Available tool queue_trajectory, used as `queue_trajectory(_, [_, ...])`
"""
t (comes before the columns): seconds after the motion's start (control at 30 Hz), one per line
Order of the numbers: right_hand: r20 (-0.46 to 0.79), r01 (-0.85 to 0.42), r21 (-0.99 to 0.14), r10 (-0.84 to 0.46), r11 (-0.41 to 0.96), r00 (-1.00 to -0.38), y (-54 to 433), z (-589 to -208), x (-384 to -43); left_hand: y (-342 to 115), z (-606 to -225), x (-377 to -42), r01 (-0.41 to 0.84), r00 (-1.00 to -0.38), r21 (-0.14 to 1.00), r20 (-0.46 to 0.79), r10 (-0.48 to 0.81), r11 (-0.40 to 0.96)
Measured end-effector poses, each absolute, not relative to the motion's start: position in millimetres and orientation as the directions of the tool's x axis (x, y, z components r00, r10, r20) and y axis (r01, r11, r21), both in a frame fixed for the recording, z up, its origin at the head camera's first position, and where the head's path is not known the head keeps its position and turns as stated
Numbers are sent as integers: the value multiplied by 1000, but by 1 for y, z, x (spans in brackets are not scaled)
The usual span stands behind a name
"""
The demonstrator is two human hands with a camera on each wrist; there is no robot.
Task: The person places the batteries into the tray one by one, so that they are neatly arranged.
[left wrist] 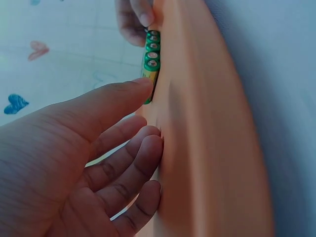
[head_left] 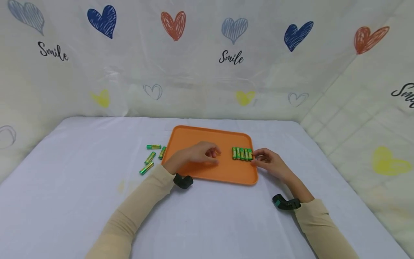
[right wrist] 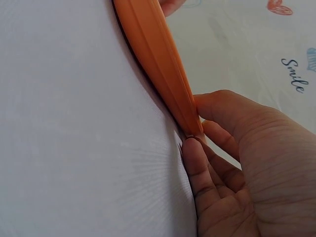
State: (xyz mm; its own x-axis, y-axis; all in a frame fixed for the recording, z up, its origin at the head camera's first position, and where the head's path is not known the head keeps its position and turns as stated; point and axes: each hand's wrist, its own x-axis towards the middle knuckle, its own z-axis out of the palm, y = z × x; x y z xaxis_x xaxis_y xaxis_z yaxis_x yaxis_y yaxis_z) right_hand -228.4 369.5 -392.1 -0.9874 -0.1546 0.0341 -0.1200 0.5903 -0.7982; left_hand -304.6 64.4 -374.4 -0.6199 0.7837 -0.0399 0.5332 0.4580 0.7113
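Observation:
My left hand (head_left: pixel 203 152) is over the middle of the orange tray (head_left: pixel 207 135), its fingers loosely bent and holding nothing. In the left wrist view, the left hand's fingertips (left wrist: pixel 153 148) are close to the tray's surface. My right hand (head_left: pixel 271 164) is at the tray's right edge, with its thumb and curled fingers gripping the rim. The right wrist view shows its thumb (right wrist: pixel 215 104) against the rim. Several green-and-gold batteries (head_left: pixel 242 154) stand side by side in a row inside the tray, right beside the right hand's fingertips.
Several more green batteries (head_left: pixel 150 158) lie loose on the white tablecloth (head_left: pixel 210 219) left of the tray, pointing different ways. Behind the table hangs a pale sheet (head_left: pixel 194 72) printed with hearts and words. Each wrist carries a black band-mounted camera (head_left: pixel 183 181).

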Motion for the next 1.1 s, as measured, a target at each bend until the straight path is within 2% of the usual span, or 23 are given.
queue_trajectory(0.63, [29, -116, -788, -152, 605, -988, 371, -392, -229, 16, -371, -298, 561, -621, 665, -56, 782, 493])
queue_trajectory(1.1, [27, -114, -781, -149, 614, -988, 371, -395, -230, -20, -371, -295, 552, -630, 701, -4, 777, 451])
